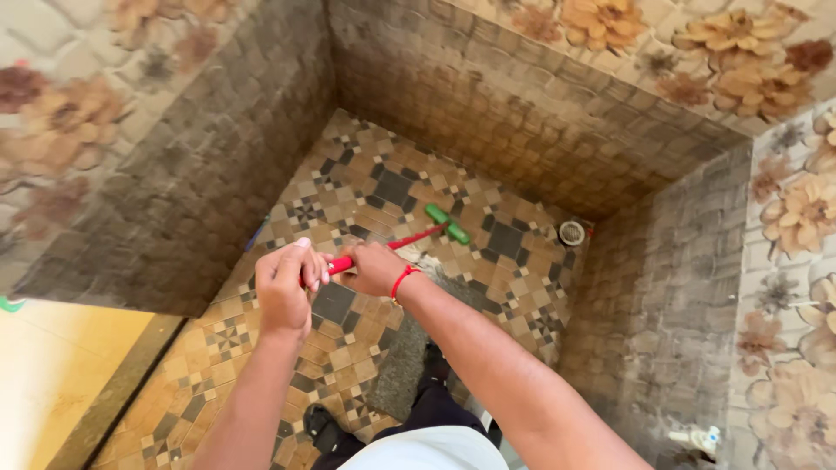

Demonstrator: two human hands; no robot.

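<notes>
1. Left hand (283, 283) is wrapped tight round the near end of a skinny red handle (396, 245), fingers curled shut on it.
2. Right hand (376, 268), red thread bracelet (402, 281) on the wrist, grips the same handle just ahead, also closed.
3. That's a floor wiper: its green plastic head (447, 224) sits flat on the patterned floor tiles (366, 187), mid-floor.
4. Round metal drain (571, 232) in the far corner; matte brown stone-look wall tiles (488, 104) all round.

A round white floor drain (571, 232) sits in the far corner. Patterned floor tiles (374, 187) adjoin flowered wall tiles (740, 52).
</notes>
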